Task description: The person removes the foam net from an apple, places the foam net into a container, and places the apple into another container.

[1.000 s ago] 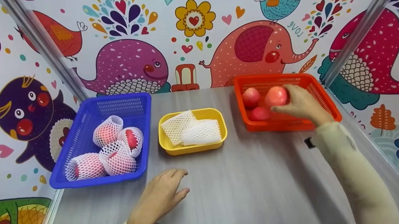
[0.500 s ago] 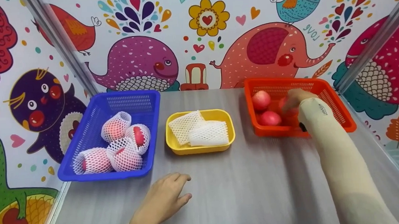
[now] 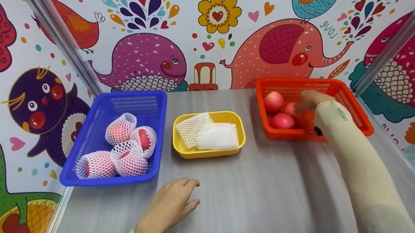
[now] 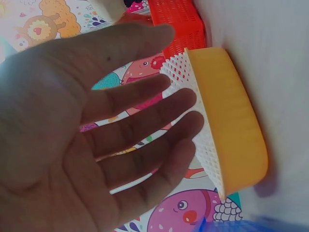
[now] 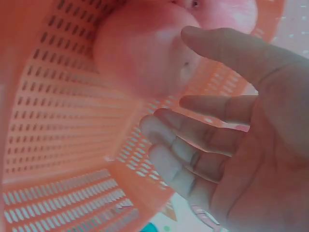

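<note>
My right hand (image 3: 310,100) reaches down into the red basket (image 3: 317,136). In the right wrist view its fingers are spread and loosely bent, holding nothing, and the thumb tip lies at or very near a pinkish-red apple (image 5: 145,53). Three bare apples lie in the basket's left part: one at the back (image 3: 273,101), one in front (image 3: 283,121) and one partly behind my fingers (image 3: 290,109). Over the table's front, my left hand (image 3: 171,204) hovers with relaxed fingers, palm bare in the left wrist view. It is nearest the yellow tray (image 4: 236,130).
White foam net sleeves (image 3: 217,137) lie flattened in the yellow tray at the middle. A blue basket (image 3: 108,181) at the left holds several apples in foam nets (image 3: 129,162). A patterned wall (image 3: 204,43) with metal posts closes off the back and sides.
My right hand has lowered the apple it held into the red basket and let it go beside the other two. The left hand has stayed in place. The head view has shifted slightly.
</note>
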`<state>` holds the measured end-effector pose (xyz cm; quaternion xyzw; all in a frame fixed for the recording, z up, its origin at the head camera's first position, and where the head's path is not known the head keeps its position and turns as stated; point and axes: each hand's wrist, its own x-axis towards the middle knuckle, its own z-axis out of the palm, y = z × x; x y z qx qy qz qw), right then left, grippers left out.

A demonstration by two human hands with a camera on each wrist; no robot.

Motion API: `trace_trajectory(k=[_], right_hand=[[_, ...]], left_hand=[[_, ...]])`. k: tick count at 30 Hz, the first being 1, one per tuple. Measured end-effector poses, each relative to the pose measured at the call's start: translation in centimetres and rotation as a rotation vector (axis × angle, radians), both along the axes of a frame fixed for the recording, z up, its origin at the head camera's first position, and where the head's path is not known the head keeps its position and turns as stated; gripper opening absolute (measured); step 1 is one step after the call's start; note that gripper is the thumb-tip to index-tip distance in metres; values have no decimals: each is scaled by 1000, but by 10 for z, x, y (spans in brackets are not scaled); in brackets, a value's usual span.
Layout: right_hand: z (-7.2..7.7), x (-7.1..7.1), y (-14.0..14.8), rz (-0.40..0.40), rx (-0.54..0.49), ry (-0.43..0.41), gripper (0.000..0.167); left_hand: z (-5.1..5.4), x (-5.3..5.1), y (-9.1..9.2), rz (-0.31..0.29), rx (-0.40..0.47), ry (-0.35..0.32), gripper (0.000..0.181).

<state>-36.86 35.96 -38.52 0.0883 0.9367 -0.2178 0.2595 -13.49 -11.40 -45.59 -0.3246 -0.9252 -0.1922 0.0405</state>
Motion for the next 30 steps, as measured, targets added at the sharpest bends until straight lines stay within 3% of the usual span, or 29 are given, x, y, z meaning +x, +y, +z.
trace_trajectory(k=[2,5,8,10,15,20,25,30], right_hand=[[-1,-7,5,204,85,99,46],[4,4,0,233,79,206,54],[11,36,-13,252,55,367,58],[9,65,-26,311,59,501,53],[-12,135,-54,445,70,813,46],[-34,184,-73,462,-8,1052,47],[-49,222,-90,411,-105,1135,50],[-58,239,-97,366,-136,1121,50]], left_hand=[[2,-2,1,-1,-7,-4,33],[4,-5,2,1,-16,-23,33],[4,-7,4,1,-19,-23,33],[5,-9,6,-4,-15,-8,33],[6,-12,12,-35,12,34,34],[7,-13,14,-41,22,30,34],[6,-14,17,-63,33,25,35],[6,-16,20,-73,38,12,35]])
